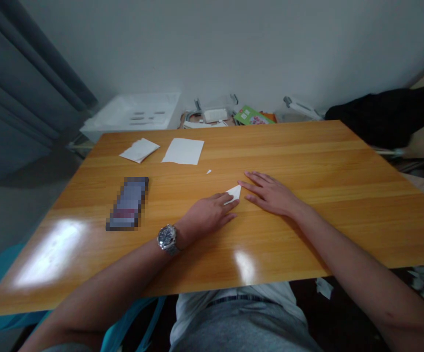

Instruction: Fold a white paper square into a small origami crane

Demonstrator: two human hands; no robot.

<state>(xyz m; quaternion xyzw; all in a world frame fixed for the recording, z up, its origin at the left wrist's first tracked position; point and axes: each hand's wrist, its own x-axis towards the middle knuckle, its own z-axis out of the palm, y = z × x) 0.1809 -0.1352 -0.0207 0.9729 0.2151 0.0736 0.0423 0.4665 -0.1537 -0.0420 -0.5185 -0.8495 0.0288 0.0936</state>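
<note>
A left hand, its grip laid flat, partly covers small folded paper between the worktop's near and far edges, the right hand spread beside it, where uneven finger pressure could skew a crease.

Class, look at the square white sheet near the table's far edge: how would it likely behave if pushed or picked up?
The square white sheet looks thin, so it is probably light and would sag if lifted by a corner. The table looks glossy, so a light push would likely slide it. Lying nearly flat, its edge may be hard to get under.
</note>
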